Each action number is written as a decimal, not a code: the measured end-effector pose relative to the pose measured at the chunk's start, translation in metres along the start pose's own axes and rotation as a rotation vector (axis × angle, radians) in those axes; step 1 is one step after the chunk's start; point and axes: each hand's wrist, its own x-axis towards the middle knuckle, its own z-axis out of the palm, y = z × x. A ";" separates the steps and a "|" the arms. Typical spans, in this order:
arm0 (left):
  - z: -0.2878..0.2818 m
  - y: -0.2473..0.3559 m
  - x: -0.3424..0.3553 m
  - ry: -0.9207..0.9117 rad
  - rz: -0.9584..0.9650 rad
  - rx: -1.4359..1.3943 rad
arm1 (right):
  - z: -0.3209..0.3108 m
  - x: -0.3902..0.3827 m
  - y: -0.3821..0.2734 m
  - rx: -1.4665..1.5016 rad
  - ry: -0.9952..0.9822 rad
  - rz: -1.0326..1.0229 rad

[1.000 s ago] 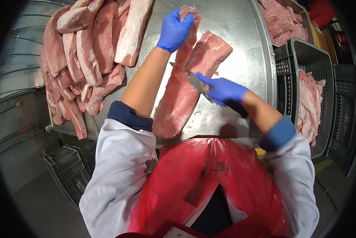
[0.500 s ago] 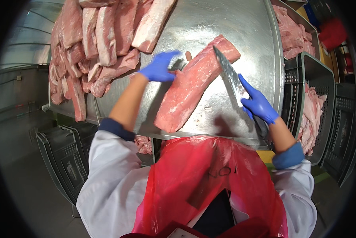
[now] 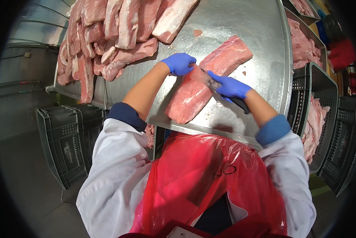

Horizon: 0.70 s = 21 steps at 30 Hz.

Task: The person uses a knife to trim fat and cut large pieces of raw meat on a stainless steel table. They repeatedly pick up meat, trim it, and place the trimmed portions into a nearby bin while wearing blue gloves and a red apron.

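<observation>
We see the meat slab (image 3: 189, 97) slanting from centre to upper right; left hand (image 3: 180, 64) curled at its left edge, grip unclear; right hand (image 3: 230, 86) clasping the knife (image 3: 204, 77) over it.

My hands (image 3: 180, 64) wear close-fitting blue-violet gloves (image 3: 234, 87). Loose white cloth sleeves (image 3: 113, 168) end in wide blue cuffs (image 3: 273, 130), and my shiny, translucent red plastic apron (image 3: 174, 164) bears black handwritten marks (image 3: 229, 170); dark cloth (image 3: 214, 218) shows below.

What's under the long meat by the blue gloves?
A shiny metal table shows around the long meat; whatever is directly underneath is covered, so I can't see it.
</observation>
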 end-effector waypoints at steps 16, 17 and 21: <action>-0.047 0.056 -0.020 -0.012 0.162 0.195 | 0.039 0.002 -0.031 0.426 -0.198 0.195; -0.051 0.059 -0.021 0.000 0.175 0.221 | 0.043 -0.001 -0.024 0.454 -0.219 0.150; -0.075 0.046 -0.058 0.103 0.141 0.212 | 0.065 -0.058 -0.040 0.361 -0.374 0.110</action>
